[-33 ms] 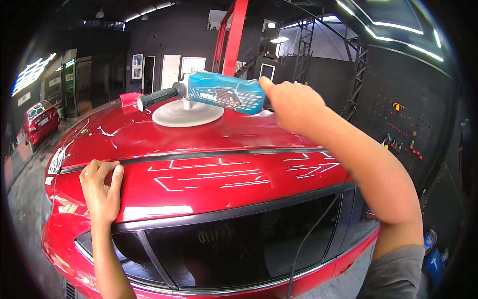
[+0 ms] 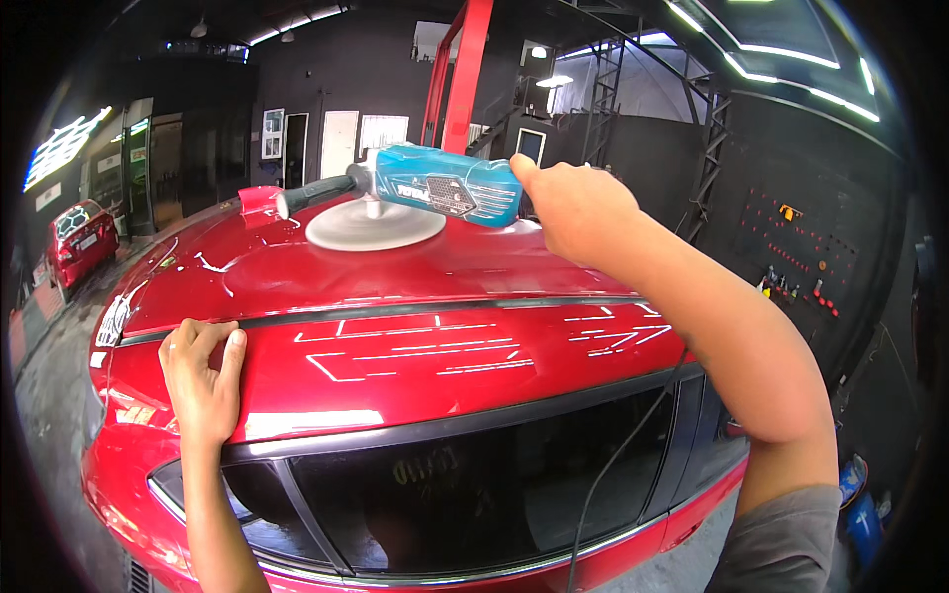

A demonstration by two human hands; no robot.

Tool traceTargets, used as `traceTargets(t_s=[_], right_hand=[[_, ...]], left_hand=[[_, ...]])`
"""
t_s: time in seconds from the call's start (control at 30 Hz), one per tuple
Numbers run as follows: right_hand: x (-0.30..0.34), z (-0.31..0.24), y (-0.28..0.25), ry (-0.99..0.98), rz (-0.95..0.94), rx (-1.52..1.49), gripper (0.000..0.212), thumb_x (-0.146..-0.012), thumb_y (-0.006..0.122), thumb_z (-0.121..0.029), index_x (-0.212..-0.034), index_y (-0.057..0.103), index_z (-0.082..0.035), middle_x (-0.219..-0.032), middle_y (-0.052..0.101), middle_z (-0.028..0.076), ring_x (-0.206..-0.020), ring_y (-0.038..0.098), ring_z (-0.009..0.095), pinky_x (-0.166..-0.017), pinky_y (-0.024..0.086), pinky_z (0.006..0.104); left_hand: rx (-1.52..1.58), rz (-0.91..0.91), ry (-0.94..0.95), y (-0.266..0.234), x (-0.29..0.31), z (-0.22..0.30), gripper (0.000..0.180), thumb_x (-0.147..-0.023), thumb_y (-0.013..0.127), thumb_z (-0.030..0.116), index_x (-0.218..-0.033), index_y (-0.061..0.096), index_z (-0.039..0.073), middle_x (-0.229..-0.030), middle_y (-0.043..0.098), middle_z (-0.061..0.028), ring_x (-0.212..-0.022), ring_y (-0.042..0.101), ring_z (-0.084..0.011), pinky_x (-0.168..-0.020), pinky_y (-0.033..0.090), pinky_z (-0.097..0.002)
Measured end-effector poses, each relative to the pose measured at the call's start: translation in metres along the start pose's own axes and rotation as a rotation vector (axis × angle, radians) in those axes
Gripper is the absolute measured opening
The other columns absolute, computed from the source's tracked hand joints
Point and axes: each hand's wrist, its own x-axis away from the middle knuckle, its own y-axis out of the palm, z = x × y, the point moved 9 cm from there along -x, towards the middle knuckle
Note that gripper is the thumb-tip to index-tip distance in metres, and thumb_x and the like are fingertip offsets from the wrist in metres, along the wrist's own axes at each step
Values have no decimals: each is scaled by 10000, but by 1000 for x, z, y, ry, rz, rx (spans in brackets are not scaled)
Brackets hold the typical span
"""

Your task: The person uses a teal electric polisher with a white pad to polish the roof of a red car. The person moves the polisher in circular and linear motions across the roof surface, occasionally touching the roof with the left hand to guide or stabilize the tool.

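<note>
My right hand (image 2: 583, 210) is wrapped round the rear end of a blue electric car polisher (image 2: 450, 185), reaching across from the right. The polisher's round whitish pad (image 2: 376, 229) lies on the glossy red car roof (image 2: 326, 267), its surface smeared as if spinning. A dark side handle (image 2: 321, 193) sticks out to the left with no hand on it. My left hand (image 2: 203, 371) rests on the near left part of the roof, thumb apart and fingers bent, their tips at the black trim strip (image 2: 395, 311). It holds nothing.
A power cord (image 2: 613, 469) hangs down over the dark side window (image 2: 474, 499). Another red car (image 2: 81, 242) stands at the far left. A red post (image 2: 465, 79) rises behind the roof. Tools hang on the dark wall (image 2: 801, 237) at right, above a blue container (image 2: 863, 524).
My right hand and the rear of the polisher have shifted very slightly left. The side handle sits a touch farther right. My left hand stays in place.
</note>
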Motion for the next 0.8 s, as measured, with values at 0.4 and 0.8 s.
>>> traceTargets(t_s=[0.4, 0.8], right_hand=[[76, 160, 25, 321, -196, 185, 625, -854, 785, 6, -1430, 543, -21, -1132, 790, 268, -1067, 789, 454, -885, 650, 518], [171, 222, 14, 485, -239, 239, 591, -831, 792, 32, -1369, 555, -25, -1088, 799, 258, -1044, 797, 456, -877, 653, 530]], left_hand=[[5, 53, -21, -2, -1, 12, 198, -1010, 778, 241, -992, 796, 45, -947, 652, -111, -989, 607, -326, -1035, 431, -473], [19, 67, 3, 1, 0, 7, 175, -1014, 776, 222, -1025, 808, 51, -967, 657, -105, -1020, 605, -330, -1044, 424, -475]])
